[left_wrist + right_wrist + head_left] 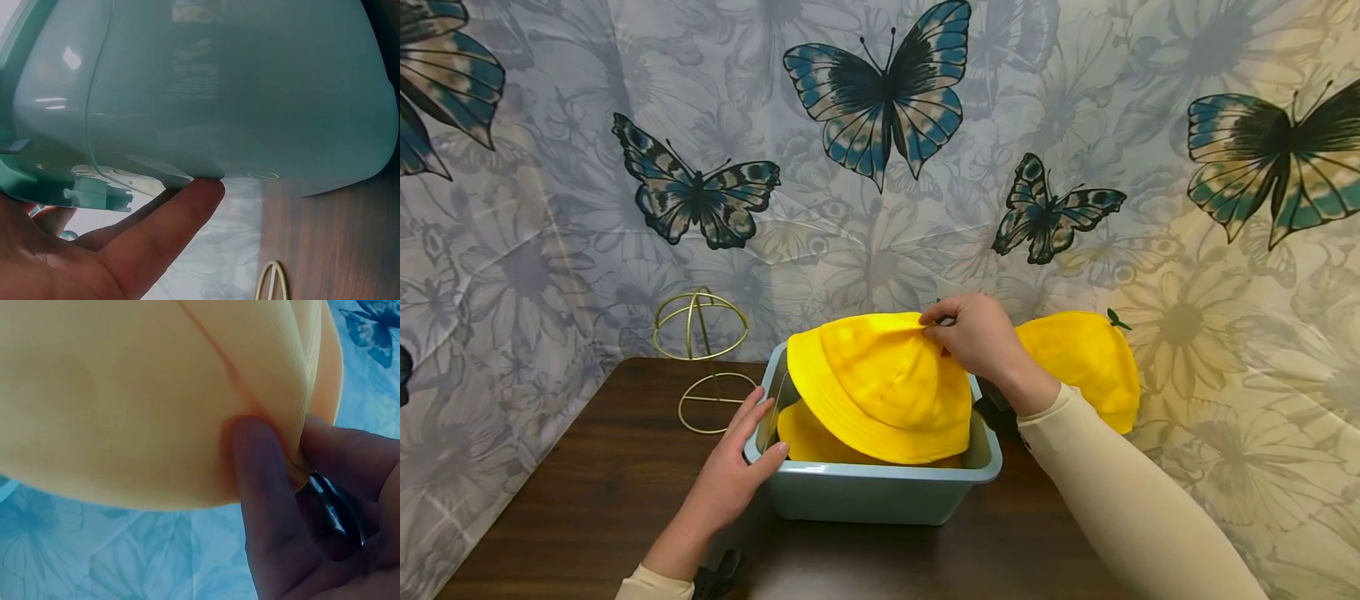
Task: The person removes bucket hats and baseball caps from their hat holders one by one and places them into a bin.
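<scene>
A yellow bucket hat (887, 375) is tilted over the light blue-green plastic bin (880, 472), its brim toward the front left. My right hand (981, 337) pinches the top of its crown between thumb and fingers, which the right wrist view shows close up on the yellow cloth (125, 412). Under it, more yellow cloth (820, 442) lies inside the bin, mostly hidden. At the bin's left front corner rests my left hand (733, 475), thumb near the rim. In the left wrist view, nearly straight fingers (169, 231) touch the bin's outer wall (237, 112).
A gold wire stand (702, 358) stands left of the bin on the dark wooden table (587, 467). Behind my right arm, another yellow hat (1097, 367) with a small green leaf sits at the right. A butterfly-patterned cloth (880, 242) hangs behind.
</scene>
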`<state>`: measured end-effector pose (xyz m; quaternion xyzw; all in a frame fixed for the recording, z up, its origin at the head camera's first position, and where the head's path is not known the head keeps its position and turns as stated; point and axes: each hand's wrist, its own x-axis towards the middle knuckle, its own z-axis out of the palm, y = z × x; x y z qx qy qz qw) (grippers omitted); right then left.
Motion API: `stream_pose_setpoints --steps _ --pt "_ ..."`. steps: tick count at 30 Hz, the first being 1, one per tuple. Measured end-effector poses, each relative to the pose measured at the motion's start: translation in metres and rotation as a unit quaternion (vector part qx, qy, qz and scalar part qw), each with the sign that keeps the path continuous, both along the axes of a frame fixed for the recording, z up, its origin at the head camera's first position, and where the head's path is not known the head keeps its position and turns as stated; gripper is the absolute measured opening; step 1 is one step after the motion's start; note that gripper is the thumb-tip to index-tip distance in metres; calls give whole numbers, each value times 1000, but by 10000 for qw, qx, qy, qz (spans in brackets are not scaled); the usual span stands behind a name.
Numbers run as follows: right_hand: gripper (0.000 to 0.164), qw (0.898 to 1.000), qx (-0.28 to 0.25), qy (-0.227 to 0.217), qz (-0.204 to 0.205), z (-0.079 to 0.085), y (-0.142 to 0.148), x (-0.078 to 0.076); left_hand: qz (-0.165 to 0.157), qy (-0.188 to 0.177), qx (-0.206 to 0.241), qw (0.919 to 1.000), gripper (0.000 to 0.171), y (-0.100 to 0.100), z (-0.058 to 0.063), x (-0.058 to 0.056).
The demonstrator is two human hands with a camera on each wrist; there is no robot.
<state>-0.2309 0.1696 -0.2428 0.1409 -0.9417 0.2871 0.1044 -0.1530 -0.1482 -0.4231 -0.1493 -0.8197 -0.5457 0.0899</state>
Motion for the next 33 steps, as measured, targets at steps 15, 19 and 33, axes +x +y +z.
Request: stream_pose_setpoints --steps 15,19,33 --pt "13 9984 381 -133 393 -9 -7 5 17 -144 -48 9999 64 1 3 1" --pt "12 9980 511 18 378 -8 -10 3 31 -123 -19 9999 64 1 3 2" --pt "12 9923 944 365 716 -20 -29 3 24 7 5 10000 61 1 1 0"
